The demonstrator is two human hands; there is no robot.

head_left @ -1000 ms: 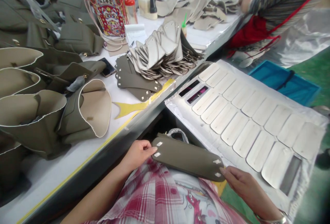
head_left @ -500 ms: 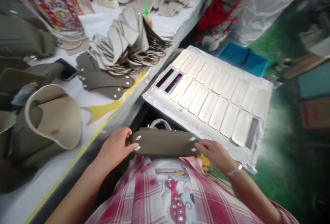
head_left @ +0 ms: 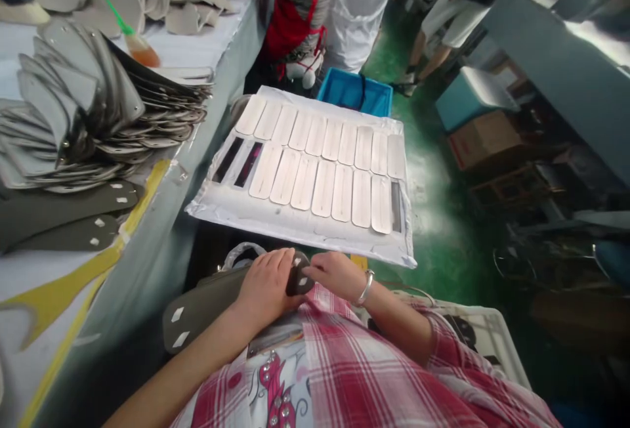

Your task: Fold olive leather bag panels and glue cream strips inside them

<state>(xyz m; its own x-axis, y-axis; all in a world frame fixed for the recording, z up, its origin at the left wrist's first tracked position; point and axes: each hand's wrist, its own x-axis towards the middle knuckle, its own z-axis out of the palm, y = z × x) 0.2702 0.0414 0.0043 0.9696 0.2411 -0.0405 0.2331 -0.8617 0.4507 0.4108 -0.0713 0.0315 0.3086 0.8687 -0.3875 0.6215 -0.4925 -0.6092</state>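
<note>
A long olive-green leather panel [head_left: 207, 300] with small white tabs at its ends lies across my lap. My left hand [head_left: 268, 283] is closed over its right end. My right hand [head_left: 335, 275], with a bracelet on the wrist, pinches at a white tab on that same end. The panel's left end sticks out toward the table edge. Both hands meet just above my red plaid shirt.
A white board [head_left: 275, 218] carries rows of pale oblong pieces ahead of me. On the work table [head_left: 63, 297] to the left lie stacked leather pieces [head_left: 88, 119] and olive panels. Beyond stand a person in a red apron [head_left: 290, 14], a blue bin [head_left: 354, 92] and boxes on green floor.
The view has swung right. My hands, held at opposite ends of the panel before, have come together at its right end; the panel has shifted left across my lap.
</note>
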